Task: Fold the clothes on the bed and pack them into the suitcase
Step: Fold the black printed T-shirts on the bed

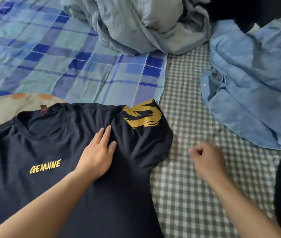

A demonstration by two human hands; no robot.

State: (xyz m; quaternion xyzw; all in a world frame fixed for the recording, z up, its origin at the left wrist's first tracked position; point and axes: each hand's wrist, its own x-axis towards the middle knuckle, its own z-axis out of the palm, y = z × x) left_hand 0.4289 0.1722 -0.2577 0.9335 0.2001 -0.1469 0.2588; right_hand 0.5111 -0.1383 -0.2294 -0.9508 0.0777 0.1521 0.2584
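Presently, a dark navy T-shirt (38, 177) is seen spread front-up on the near left of the bed, its neck toward the far side and the yellow word "GENUINE" on the chest. Its right sleeve (146, 121) is folded back, so that a yellow print is shown. The left hand (96, 155) is laid flat on the shirt near that sleeve, fingers straight and slightly spread, nothing gripped. The right hand (206, 162) is held over the green checked sheet (187, 194), just right of the shirt, fingers loosely curled and holding nothing (contact with the sheet cannot be told). A crumpled light blue shirt (249, 86) lies at far right, well apart. A bunched grey quilt (136, 26) and a blue plaid cover (50, 62) lie farther back.
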